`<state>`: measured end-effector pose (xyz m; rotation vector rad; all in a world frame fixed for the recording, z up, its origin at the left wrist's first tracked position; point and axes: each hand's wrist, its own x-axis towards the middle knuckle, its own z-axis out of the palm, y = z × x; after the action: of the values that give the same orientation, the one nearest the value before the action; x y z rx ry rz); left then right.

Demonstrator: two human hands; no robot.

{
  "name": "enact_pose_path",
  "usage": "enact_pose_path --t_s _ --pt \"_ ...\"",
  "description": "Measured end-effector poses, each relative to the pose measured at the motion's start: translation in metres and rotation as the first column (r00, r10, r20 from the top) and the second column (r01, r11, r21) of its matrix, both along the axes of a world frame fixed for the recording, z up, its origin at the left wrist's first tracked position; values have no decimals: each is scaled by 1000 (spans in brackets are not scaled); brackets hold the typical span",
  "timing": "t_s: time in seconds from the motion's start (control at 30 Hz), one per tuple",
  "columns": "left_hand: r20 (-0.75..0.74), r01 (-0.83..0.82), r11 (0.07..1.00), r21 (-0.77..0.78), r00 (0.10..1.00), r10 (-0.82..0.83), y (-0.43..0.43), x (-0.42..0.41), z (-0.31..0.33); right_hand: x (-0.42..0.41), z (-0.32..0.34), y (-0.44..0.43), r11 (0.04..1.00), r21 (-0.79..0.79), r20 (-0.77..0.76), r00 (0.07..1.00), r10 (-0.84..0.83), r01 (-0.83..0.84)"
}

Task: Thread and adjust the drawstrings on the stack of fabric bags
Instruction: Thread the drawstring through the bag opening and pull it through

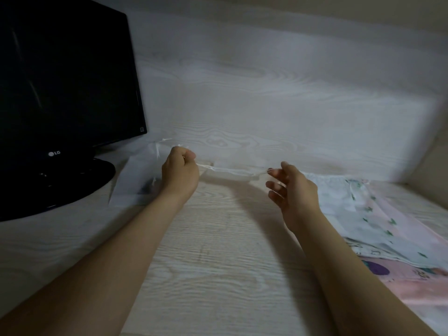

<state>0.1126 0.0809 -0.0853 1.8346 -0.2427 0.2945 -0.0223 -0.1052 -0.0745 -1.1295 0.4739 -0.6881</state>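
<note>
Pale wood-grain desk (218, 263) is carrying everything. At left a black monitor (60, 81) is standing on it, with its round glossy base (80, 185) sitting flat on the surface. Just beside the base a pale see-through bag (138, 180) is lying flat. White cords (157, 151) are trailing from its far end, and something dark is showing through, too blurred to tell. At right a stack of fabric bags (388, 226) is lying fanned out toward the desk edge. A white bag with small green prints (351, 197) is sitting on top, and pink printed bags (412, 282) are sticking out beneath it.
</note>
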Motion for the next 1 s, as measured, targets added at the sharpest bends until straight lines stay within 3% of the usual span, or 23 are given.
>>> enact_pose_path --t_s 0.13,0.27,0.33,0.4,0.47,0.53,0.63,0.7,0.8,0.87,1.0 --pt "-156 -4 930 -368 986 -58 1 2 3 -2 2 -1 994 58 109 990 89 -96" --pt "-203 78 606 -792 902 -382 -4 7 8 -4 3 4 989 15 106 983 147 -149" --pt "-224 59 546 -836 871 -437 -5 7 10 -2 2 5 991 -22 103 986 134 -133" --pt "-274 24 596 -803 873 -403 -6 10 8 0 1 5 993 -72 80 992 102 -96" --pt "-271 44 724 -689 910 -313 -5 11 6 4 -2 6 982 -182 18 998 59 -55" --pt "-154 89 905 -416 974 -166 -4 9 4 8 -7 5 953 -301 -57 998 3 -20" --pt "82 105 994 -13 991 -104 -3 0 3 11 -16 1 839 -544 -177 978 -106 -8" --pt "229 98 982 162 964 -134 -3 -4 -1 12 -20 -1 630 -776 -205 954 -218 -23" --pt "382 36 903 428 899 -217 -2 -2 -10 15 -27 -3 373 -923 -202 945 -255 -97" --pt "327 1 806 591 914 -241 0 -2 -12 19 -34 -6 272 -950 -228 934 -275 -152" --pt "219 -41 659 751 957 -190 2 -8 -9 19 -39 -12 204 -949 -300 893 -336 -242"
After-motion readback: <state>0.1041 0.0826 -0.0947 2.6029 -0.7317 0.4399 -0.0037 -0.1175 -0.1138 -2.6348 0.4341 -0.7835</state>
